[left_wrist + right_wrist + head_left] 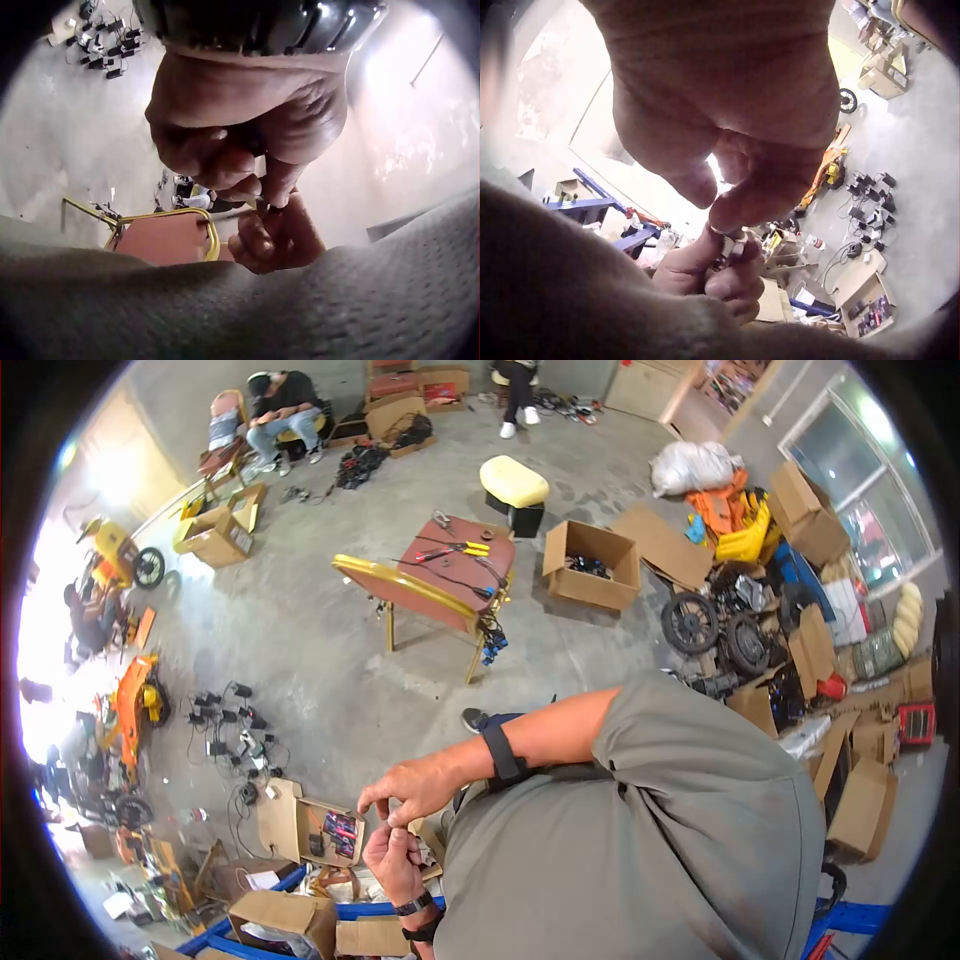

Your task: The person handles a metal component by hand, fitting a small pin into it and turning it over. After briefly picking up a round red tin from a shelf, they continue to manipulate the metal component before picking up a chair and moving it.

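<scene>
Low in the head view, my left hand (395, 862), wearing a watch, pinches a small part between thumb and curled fingers. In the right wrist view the small part (733, 246) looks pale and metallic with a dark area; its exact shape is unclear. Just above it, my right hand (412, 790) bends its fingers down, and its fingertips meet the part at the left thumb tip. From the left wrist view, the left hand (240, 127) covers most of the part, with the right hand (281, 236) close against its fingertips.
A red chair (440, 585) bears pliers and cables. Beyond it are a yellow stool (515, 480) and an open carton (590, 565). Black adapters (225, 725) lie on the floor; another carton (280, 820) is beside the hands. Wheels and boxes crowd the right; people sit farther back.
</scene>
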`<action>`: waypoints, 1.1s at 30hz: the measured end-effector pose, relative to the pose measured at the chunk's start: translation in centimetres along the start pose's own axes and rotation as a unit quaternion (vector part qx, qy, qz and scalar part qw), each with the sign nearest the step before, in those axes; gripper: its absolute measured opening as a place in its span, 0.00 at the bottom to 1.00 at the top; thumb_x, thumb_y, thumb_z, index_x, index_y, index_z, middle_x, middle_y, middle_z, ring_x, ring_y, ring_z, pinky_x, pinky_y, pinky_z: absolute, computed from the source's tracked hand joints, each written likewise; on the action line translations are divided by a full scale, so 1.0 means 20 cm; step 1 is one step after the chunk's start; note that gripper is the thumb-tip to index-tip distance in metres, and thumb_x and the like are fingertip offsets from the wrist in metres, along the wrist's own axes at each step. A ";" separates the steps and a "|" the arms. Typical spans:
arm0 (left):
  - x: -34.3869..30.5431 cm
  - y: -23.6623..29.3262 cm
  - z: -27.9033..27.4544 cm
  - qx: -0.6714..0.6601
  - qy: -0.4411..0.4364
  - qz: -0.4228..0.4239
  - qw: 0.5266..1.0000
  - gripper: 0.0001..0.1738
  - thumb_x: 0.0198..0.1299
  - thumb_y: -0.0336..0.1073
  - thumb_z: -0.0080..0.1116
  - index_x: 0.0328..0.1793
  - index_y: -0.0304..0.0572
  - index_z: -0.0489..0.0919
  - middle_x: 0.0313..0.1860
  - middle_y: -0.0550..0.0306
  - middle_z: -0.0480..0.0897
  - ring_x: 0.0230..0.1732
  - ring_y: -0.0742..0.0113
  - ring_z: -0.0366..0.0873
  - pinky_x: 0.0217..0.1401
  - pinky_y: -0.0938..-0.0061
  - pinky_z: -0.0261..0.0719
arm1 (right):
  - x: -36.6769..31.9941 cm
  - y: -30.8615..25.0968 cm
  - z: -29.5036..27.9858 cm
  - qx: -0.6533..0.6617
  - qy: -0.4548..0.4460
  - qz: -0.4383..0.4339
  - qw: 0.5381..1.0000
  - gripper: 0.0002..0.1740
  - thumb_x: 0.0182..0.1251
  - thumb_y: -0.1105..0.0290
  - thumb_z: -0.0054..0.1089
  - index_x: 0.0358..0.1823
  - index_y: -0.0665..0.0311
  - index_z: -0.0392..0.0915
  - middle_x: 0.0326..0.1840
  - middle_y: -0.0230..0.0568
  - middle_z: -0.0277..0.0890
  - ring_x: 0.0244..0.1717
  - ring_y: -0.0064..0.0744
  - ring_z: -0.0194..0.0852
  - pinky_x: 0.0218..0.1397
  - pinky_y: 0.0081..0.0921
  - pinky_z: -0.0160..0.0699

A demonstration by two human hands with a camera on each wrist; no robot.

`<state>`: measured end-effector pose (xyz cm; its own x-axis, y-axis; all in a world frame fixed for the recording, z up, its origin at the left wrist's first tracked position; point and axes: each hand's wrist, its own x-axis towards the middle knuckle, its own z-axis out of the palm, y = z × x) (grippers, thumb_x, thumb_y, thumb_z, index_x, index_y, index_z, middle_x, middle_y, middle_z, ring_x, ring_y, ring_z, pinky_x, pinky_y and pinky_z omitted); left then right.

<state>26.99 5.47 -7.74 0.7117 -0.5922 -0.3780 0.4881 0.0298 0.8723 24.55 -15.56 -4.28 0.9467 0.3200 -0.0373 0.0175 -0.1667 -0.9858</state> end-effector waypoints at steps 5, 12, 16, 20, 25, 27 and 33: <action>0.10 0.01 0.14 0.005 0.057 0.075 0.996 0.11 0.72 0.35 0.53 0.44 0.32 0.76 0.19 0.60 0.73 0.13 0.78 0.63 0.14 0.85 0.59 | -0.11 0.08 -0.14 0.002 -0.033 0.056 0.998 0.31 0.65 0.64 0.63 0.67 0.67 0.67 0.47 0.50 0.82 0.45 0.42 0.81 0.47 0.35 0.79; 0.31 0.05 0.57 0.089 0.027 0.055 0.994 0.11 0.71 0.37 0.56 0.37 0.38 0.77 0.21 0.62 0.75 0.14 0.80 0.63 0.13 0.85 0.59 | -0.40 0.04 -0.49 0.023 0.057 -0.095 0.994 0.37 0.61 0.65 0.63 0.71 0.68 0.62 0.44 0.49 0.82 0.32 0.36 0.81 0.33 0.32 0.82; 0.42 0.02 0.82 0.116 -0.103 0.055 0.986 0.11 0.70 0.37 0.57 0.38 0.36 0.77 0.19 0.62 0.74 0.13 0.80 0.63 0.13 0.86 0.57 | -0.60 0.19 -0.74 -0.038 0.060 -0.040 0.997 0.35 0.63 0.64 0.63 0.70 0.67 0.63 0.46 0.50 0.82 0.48 0.45 0.81 0.51 0.40 0.79; 0.52 -0.02 1.13 0.096 -0.042 0.052 0.993 0.11 0.71 0.38 0.56 0.38 0.38 0.76 0.18 0.64 0.72 0.11 0.81 0.61 0.13 0.86 0.57 | -0.89 0.15 -0.91 0.062 0.053 0.019 0.996 0.40 0.62 0.64 0.62 0.73 0.71 0.57 0.42 0.50 0.82 0.27 0.37 0.82 0.30 0.31 0.82; 0.65 -0.05 1.32 0.156 -0.040 0.056 0.985 0.12 0.71 0.37 0.55 0.35 0.37 0.76 0.16 0.64 0.71 0.11 0.81 0.60 0.11 0.86 0.55 | -1.14 0.04 -1.09 0.070 0.117 -0.002 0.991 0.41 0.62 0.66 0.63 0.75 0.67 0.56 0.44 0.48 0.81 0.29 0.33 0.78 0.32 0.31 0.78; 0.64 0.02 1.37 0.176 -0.065 0.027 0.982 0.12 0.69 0.35 0.57 0.34 0.35 0.77 0.17 0.62 0.73 0.11 0.79 0.63 0.12 0.85 0.57 | -1.16 0.03 -1.09 0.073 0.132 -0.012 0.989 0.41 0.63 0.66 0.63 0.75 0.66 0.56 0.49 0.47 0.80 0.32 0.33 0.79 0.35 0.31 0.78; 0.65 0.03 1.45 0.178 -0.160 -0.042 0.970 0.10 0.65 0.32 0.58 0.36 0.28 0.79 0.19 0.59 0.75 0.15 0.76 0.67 0.16 0.83 0.62 | -1.18 0.16 -1.12 -0.090 0.170 -0.055 0.980 0.28 0.68 0.65 0.60 0.68 0.65 0.68 0.60 0.47 0.77 0.36 0.33 0.79 0.43 0.31 0.77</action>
<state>21.86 -25.46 -3.09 0.4568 -0.8014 -0.3861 0.2914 -0.2753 0.9161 9.48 -44.48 -2.83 0.9877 0.0217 0.1546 0.1533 -0.3202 -0.9349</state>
